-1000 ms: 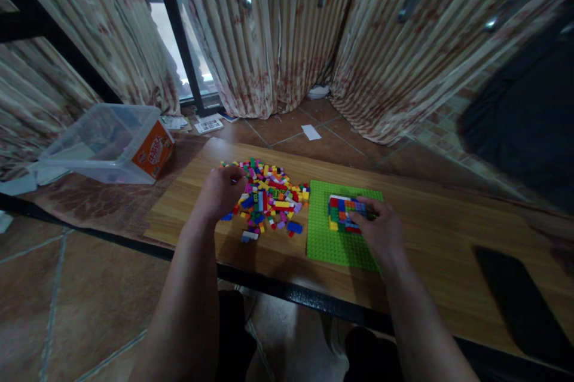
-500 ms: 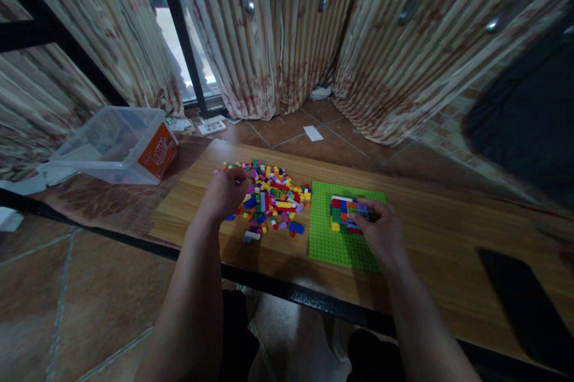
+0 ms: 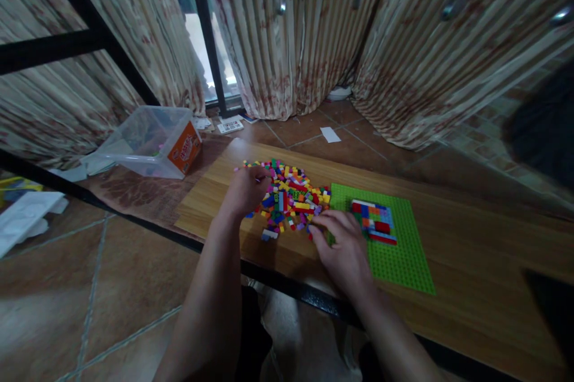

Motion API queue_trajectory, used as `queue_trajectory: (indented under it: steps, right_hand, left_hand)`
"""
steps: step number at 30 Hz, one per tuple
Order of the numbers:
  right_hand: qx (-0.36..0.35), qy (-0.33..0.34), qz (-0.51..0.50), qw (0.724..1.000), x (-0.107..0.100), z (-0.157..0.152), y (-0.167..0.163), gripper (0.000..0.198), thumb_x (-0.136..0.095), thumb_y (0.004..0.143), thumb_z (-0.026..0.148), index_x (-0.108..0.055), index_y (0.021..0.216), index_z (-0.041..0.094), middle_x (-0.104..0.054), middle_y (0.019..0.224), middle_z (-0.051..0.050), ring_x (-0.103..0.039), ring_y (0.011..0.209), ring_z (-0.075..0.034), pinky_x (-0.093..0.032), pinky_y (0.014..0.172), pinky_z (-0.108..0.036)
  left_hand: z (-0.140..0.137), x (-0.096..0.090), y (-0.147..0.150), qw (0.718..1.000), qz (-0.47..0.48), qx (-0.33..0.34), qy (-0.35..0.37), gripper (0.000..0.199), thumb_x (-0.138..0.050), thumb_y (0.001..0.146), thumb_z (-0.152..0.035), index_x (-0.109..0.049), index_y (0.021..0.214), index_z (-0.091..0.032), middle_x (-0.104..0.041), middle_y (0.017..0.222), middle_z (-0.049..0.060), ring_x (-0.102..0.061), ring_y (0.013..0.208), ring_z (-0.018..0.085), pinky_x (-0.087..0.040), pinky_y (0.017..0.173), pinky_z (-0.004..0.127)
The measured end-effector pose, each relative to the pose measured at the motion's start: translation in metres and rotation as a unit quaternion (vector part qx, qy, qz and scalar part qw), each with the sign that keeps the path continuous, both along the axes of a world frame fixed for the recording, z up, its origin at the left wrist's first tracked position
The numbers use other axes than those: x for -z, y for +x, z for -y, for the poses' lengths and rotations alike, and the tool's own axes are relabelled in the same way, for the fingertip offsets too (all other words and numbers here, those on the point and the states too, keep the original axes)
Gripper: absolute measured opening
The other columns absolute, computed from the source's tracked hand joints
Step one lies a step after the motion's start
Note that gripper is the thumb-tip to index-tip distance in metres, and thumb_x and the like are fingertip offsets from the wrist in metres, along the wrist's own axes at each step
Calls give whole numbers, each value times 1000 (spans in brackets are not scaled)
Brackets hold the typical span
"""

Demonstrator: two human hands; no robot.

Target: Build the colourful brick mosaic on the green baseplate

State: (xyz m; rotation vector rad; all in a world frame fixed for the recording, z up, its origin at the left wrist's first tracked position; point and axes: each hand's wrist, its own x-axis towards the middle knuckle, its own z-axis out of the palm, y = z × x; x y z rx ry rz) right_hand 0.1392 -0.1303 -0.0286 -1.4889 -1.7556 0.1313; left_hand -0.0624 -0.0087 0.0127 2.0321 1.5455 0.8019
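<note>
My left hand [image 3: 250,192] hangs over the left side of a pile of colourful toy building bricks [image 3: 298,191]. Its fingers are pinched together, and what lies between them is hidden. At the pile's right edge my right hand [image 3: 344,247] is closed, thumb and forefinger around a blue brick that they mostly cover. Beside this hand lies the green baseplate [image 3: 399,268]. On it sits a block of joined bricks [image 3: 381,225] in red, blue, orange and white; the hand hides its left part.
A clear plastic bin [image 3: 147,143] with an orange label stands beyond the wooden board's left end. A dark flat object [image 3: 549,304] lies at the right. Striped curtains [image 3: 314,35] hang behind, and a black rail [image 3: 305,293] runs along the near edge.
My right hand has left the joined bricks on the baseplate and moved left to the pile's edge. My left hand stays over the pile. The view has turned left.
</note>
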Motion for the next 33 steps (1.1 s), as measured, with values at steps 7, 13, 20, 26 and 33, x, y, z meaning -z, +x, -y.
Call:
queue_trajectory:
  steps: [7, 13, 20, 26, 33]
  right_hand:
    - [-13, -28, 79, 996, 12, -4, -26, 18, -60, 88, 29, -70, 100, 21, -62, 114, -9, -52, 109, -28, -42, 93, -45]
    - [1, -52, 102, 993, 16, -10, -33, 17, -59, 88, 32, -70, 93, 21, -58, 121, -12, -48, 112, -32, -40, 91, -49]
    - [2, -29, 17, 999, 8, -13, -26, 17, -55, 91, 30, -70, 89, 23, -63, 113, -9, -52, 108, -28, -42, 93, -46]
    - [2, -44, -125, 991, -3, -15, -11, 17, -55, 91, 35, -68, 89, 24, -70, 92, -4, -62, 92, -22, -47, 86, -39]
    - [13, -110, -314, 943, -4, -15, -12, 21, -60, 87, 39, -70, 90, 21, -74, 86, -3, -67, 78, -18, -53, 73, -32]
  left_hand:
    - [-2, 4, -4, 1000, -3, -9, -8, 18, -52, 79, -22, -67, 73, -14, -51, 57, -3, -45, 59, 11, -35, 62, 23]
    - [0, 1, -5, 1000, 1, 8, -16, 18, -51, 78, -21, -65, 69, -14, -53, 57, -3, -48, 59, 11, -35, 59, 23]
    - [5, 2, -3, 986, 72, 137, -65, 16, -56, 82, -23, -69, 83, -14, -66, 73, 1, -57, 68, 13, -43, 63, 23]
    - [17, -5, 16, 942, 98, 276, -161, 13, -62, 79, -20, -69, 89, -14, -69, 78, 1, -59, 70, 12, -47, 67, 22]
    - [23, -11, 27, 914, 138, 325, -199, 14, -61, 82, -21, -69, 91, -15, -72, 84, 3, -63, 77, 13, -49, 73, 23]
